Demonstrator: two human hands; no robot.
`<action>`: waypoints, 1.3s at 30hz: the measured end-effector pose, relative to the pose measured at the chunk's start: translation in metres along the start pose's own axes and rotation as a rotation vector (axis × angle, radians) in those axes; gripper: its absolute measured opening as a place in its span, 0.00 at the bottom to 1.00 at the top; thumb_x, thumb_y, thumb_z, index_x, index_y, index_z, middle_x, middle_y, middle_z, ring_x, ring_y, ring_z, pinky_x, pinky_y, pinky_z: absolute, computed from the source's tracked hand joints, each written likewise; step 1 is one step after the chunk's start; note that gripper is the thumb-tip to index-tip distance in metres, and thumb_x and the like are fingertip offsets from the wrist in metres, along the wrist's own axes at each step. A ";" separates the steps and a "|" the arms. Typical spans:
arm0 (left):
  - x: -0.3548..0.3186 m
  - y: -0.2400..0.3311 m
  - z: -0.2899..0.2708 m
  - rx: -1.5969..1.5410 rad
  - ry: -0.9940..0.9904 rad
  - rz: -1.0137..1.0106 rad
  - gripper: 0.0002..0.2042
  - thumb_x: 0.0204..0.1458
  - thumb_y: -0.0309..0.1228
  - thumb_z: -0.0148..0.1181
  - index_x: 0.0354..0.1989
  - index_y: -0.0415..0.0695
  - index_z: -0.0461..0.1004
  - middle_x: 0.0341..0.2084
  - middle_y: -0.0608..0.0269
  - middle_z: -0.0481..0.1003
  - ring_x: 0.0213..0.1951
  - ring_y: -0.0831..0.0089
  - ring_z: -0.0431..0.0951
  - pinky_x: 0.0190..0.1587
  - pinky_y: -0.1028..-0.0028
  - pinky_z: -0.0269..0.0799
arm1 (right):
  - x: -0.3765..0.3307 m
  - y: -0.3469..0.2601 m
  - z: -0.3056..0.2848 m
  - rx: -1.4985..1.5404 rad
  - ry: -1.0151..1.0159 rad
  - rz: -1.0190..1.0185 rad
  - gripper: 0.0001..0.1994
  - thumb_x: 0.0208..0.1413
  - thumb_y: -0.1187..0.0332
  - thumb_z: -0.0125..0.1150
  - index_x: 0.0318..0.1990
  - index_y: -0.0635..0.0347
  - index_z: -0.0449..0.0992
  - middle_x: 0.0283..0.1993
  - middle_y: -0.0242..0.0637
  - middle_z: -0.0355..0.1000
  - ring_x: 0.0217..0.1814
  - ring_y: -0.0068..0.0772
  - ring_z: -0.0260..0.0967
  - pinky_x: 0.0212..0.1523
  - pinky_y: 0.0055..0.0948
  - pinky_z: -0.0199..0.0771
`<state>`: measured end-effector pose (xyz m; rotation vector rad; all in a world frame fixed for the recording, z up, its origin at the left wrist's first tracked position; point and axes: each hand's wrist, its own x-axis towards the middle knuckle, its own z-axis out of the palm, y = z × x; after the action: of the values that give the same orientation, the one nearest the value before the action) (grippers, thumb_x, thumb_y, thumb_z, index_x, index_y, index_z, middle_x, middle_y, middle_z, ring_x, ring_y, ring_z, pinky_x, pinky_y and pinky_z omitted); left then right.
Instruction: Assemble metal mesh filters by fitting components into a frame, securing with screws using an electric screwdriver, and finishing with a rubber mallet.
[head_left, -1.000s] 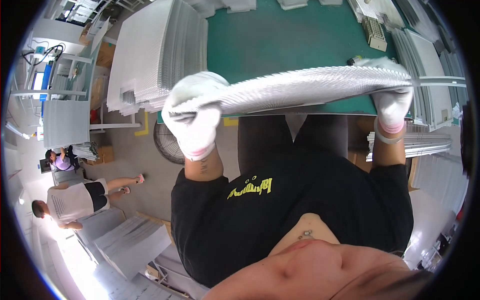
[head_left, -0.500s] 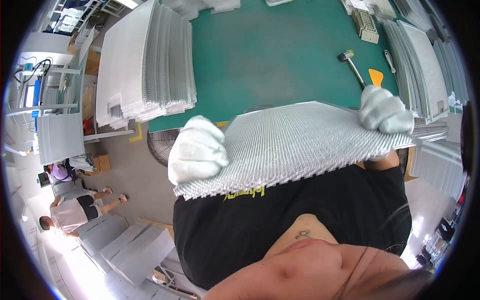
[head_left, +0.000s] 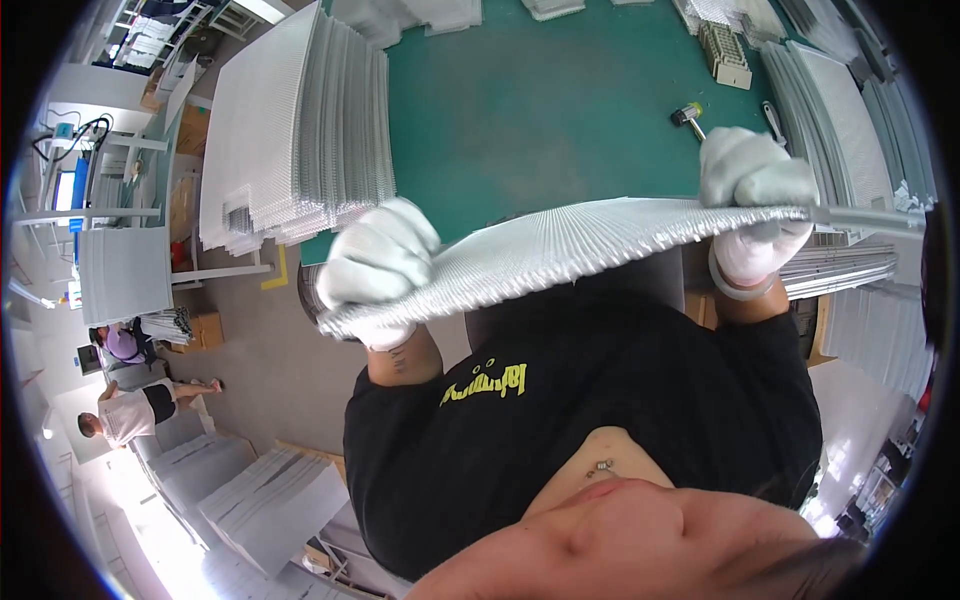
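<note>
Panel (head_left: 570,240), ridged and silvery, clasped at opposite ends by left hand (head_left: 378,258) and right hand (head_left: 755,170) — masking near edge of green table (head_left: 530,110); panel stack (head_left: 345,130) leftward — mallet (head_left: 686,115) partly hidden by right hand

Yellow lettering (head_left: 484,386) runs across the black shirt's (head_left: 430,470) chest, too warped for me to read surely.
</note>
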<state>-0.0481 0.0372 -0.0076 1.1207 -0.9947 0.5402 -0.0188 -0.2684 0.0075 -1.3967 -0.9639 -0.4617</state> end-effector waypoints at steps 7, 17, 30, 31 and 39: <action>-0.043 -0.033 -0.013 -0.739 -0.829 -0.196 0.18 0.56 0.49 0.60 0.44 0.47 0.80 0.45 0.57 0.73 0.56 0.51 0.67 0.57 0.51 0.61 | -0.014 -0.009 -0.024 0.248 -0.570 -0.326 0.12 0.36 0.70 0.56 0.11 0.57 0.60 0.24 0.39 0.73 0.15 0.24 0.65 0.13 0.22 0.61; -0.065 -0.051 0.010 0.161 -1.134 -0.925 0.44 0.49 0.50 0.56 0.70 0.35 0.48 0.71 0.40 0.45 0.73 0.49 0.42 0.73 0.57 0.37 | -0.059 -0.029 -0.022 0.249 -0.465 -0.306 0.11 0.25 0.73 0.59 0.09 0.59 0.61 0.29 0.49 0.74 0.14 0.24 0.65 0.11 0.21 0.55; 0.007 0.024 -0.007 -0.299 -0.835 -0.167 0.23 0.60 0.51 0.52 0.40 0.39 0.72 0.39 0.48 0.74 0.41 0.55 0.76 0.40 0.55 0.74 | -0.001 0.001 -0.038 0.196 -0.625 -0.419 0.10 0.38 0.77 0.60 0.13 0.59 0.65 0.28 0.47 0.75 0.20 0.29 0.69 0.16 0.25 0.64; 0.013 0.027 -0.019 -0.147 -0.779 -0.063 0.20 0.61 0.49 0.52 0.34 0.41 0.68 0.32 0.53 0.73 0.35 0.60 0.75 0.33 0.61 0.72 | -0.002 0.001 -0.024 0.169 -0.326 -0.326 0.09 0.46 0.73 0.60 0.18 0.60 0.68 0.28 0.46 0.75 0.22 0.30 0.70 0.19 0.26 0.66; -0.003 0.004 0.019 0.513 0.158 0.080 0.16 0.63 0.39 0.53 0.26 0.43 0.62 0.19 0.65 0.65 0.20 0.75 0.64 0.22 0.73 0.64 | -0.014 0.006 -0.004 0.035 0.093 0.018 0.19 0.62 0.58 0.57 0.22 0.60 0.67 0.23 0.39 0.68 0.27 0.28 0.67 0.23 0.28 0.63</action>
<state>-0.0596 0.0220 -0.0063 1.4667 -0.7830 0.9699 -0.0203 -0.2747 -0.0067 -1.3396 -0.8794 -0.4900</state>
